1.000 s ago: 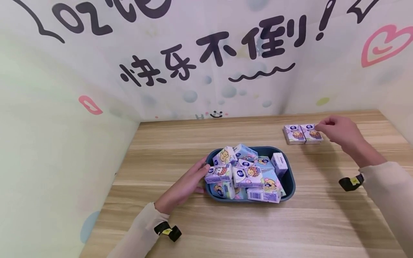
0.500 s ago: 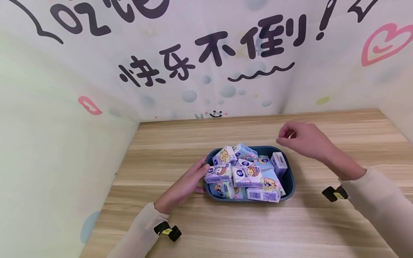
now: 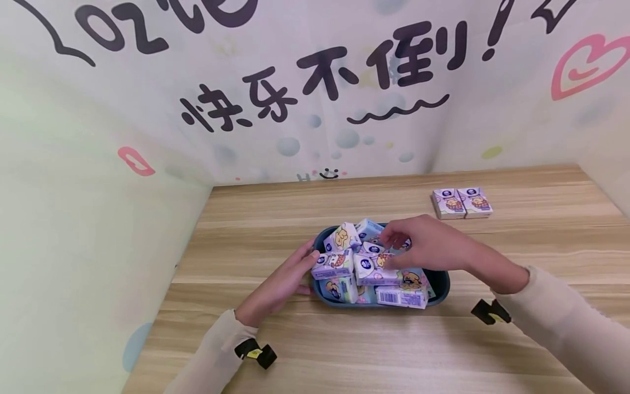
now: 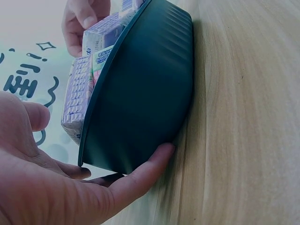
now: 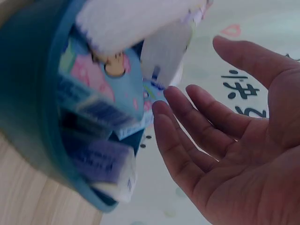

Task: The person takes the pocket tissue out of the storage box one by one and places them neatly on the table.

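A dark teal plastic basin (image 3: 444, 290) stands on the table, heaped with small purple and blue tissue packs (image 3: 366, 273). My left hand (image 3: 280, 282) rests at its left end. In the left wrist view, the left fingers (image 4: 145, 176) touch the basin's outer wall (image 4: 140, 93), while the thumb stands apart from a purple pack (image 4: 77, 96). Over the right half of the heap is my right hand (image 3: 438, 243), its thumb close to a purple pack on top. The right wrist view has this hand's fingers (image 5: 176, 154) spread, with nothing between them and the thumb.
Two purple tissue packs (image 3: 448, 203) lie flat side by side at the back right of the wooden table (image 3: 275, 208). A printed cloth wall (image 3: 295, 137) rises along the table's back edge, and another wall (image 3: 74, 219) stands on the left.
My right hand has moved left and toward me, from the two packs at the back right to above the basin. My left hand and the basin have stayed put.
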Demonstrator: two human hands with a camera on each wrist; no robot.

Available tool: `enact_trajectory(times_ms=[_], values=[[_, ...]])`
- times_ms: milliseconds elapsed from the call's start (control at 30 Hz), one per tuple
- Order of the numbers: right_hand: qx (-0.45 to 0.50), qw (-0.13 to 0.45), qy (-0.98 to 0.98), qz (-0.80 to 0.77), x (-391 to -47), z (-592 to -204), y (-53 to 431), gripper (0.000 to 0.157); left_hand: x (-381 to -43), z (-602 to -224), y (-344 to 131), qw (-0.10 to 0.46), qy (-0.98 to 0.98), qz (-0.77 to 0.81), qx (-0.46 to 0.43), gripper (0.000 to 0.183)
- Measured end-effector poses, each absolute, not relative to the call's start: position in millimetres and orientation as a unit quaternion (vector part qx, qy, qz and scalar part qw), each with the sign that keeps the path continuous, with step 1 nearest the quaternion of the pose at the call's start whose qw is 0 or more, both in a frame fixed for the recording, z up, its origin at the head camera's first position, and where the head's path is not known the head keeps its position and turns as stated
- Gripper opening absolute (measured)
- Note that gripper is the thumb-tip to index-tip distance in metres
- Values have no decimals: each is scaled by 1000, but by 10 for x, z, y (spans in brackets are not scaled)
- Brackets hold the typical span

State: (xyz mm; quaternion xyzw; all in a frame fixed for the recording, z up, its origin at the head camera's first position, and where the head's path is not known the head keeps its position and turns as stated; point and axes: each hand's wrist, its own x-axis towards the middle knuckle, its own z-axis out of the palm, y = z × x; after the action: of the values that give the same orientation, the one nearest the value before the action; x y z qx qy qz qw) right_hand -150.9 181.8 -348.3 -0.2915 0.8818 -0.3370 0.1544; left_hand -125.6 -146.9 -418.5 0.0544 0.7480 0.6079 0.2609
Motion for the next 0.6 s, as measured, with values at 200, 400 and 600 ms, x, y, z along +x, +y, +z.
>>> enact_trajectory(times_ms=[200, 400, 600], values=[[-302, 193, 878, -317, -1514, -3547, 1727, 46, -1254, -4179, -1473, 261, 747, 609, 55, 67], [-313, 200, 876, -306, -1543, -3583, 1690, 46, -1258, -4170, -1475, 261, 748, 607, 58, 66], [-317, 226, 853, -347, -1588, -3618, 1706, 37, -1255, -4172, -1482, 262, 748, 606, 60, 67]])
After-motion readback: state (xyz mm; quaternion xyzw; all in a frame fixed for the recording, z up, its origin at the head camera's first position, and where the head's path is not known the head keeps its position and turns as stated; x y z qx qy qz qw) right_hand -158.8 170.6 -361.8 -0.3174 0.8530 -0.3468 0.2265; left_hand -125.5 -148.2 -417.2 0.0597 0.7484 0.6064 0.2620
